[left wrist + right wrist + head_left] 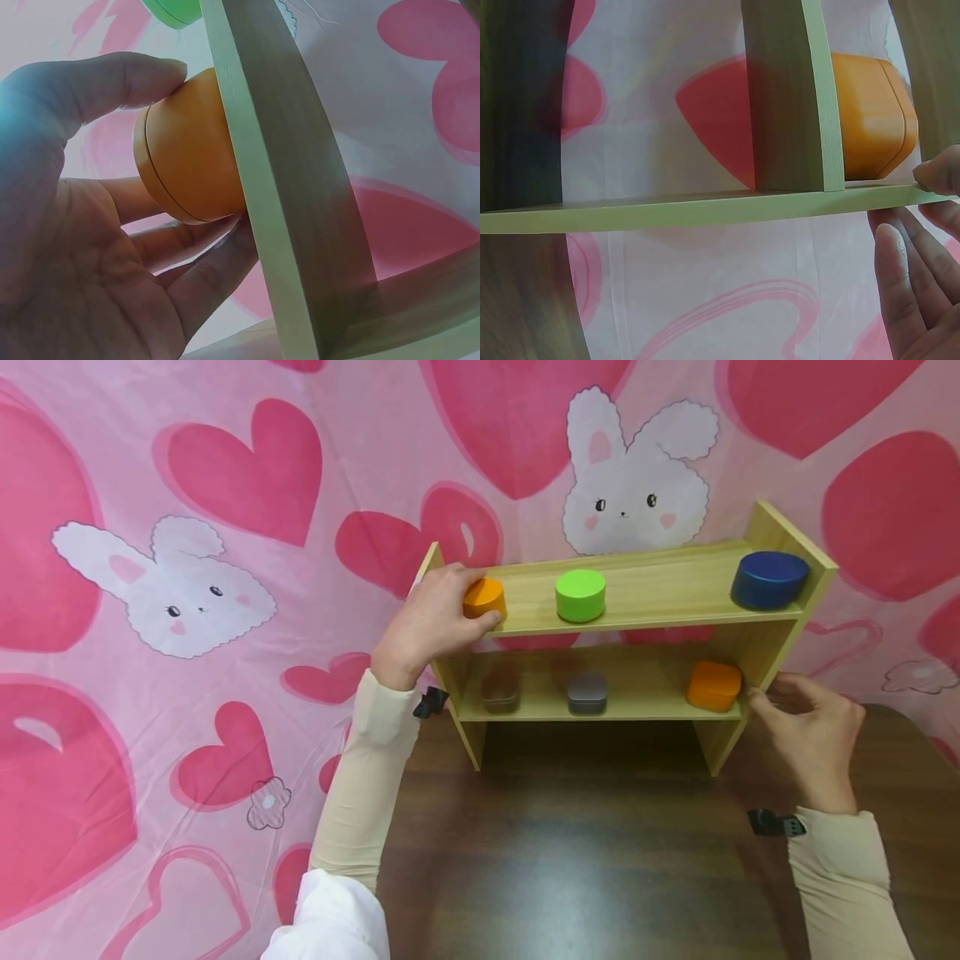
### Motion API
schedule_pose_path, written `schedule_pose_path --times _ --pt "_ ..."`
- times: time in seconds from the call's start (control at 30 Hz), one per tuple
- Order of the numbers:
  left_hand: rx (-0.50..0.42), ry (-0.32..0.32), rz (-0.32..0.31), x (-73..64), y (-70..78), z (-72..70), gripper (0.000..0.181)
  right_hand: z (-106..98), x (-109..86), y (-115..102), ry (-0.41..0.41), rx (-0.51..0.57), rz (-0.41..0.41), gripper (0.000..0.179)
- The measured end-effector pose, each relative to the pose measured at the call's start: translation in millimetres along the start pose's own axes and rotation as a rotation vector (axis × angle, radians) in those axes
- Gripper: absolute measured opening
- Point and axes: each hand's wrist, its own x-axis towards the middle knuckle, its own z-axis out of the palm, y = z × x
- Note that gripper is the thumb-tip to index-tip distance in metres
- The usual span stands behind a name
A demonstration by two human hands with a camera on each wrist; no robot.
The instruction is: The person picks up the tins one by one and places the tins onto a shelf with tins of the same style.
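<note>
My left hand (435, 620) holds a round orange tin (487, 596) at the left end of the upper shelf (660, 589). In the left wrist view its thumb (135, 79) lies on one side of the tin and the fingers on the opposite side, with the tin's base against the shelf board (255, 165). My right hand (817, 735) pinches the front edge of the rack's right side panel (705, 212), thumb inside and fingers outside. Close by that thumb, an orange square-cornered tin (714, 686) sits at the lower shelf's right end.
A green round tin (581, 596) stands mid-upper shelf, a dark blue oval tin (768, 581) at its right end. On the lower shelf (525, 713) are a clear-looking container (500, 692) and a grey tin (587, 693). Behind hangs a pink heart-patterned cloth (375, 435); below is dark wood-grain flooring (570, 852).
</note>
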Motion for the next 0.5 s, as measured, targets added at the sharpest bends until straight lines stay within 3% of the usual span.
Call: schedule_pose_path --times 0.27,0.5 --pt "0.001 0.022 -0.001 -1.6 0.5 -2.7 0.047 1.1 0.7 0.7 -0.008 -0.004 -0.003 0.024" --pt "0.018 0.037 -0.034 -6.0 2.5 -7.2 0.062 -1.0 0.0 2.6 -0.006 -0.011 0.003 0.024"
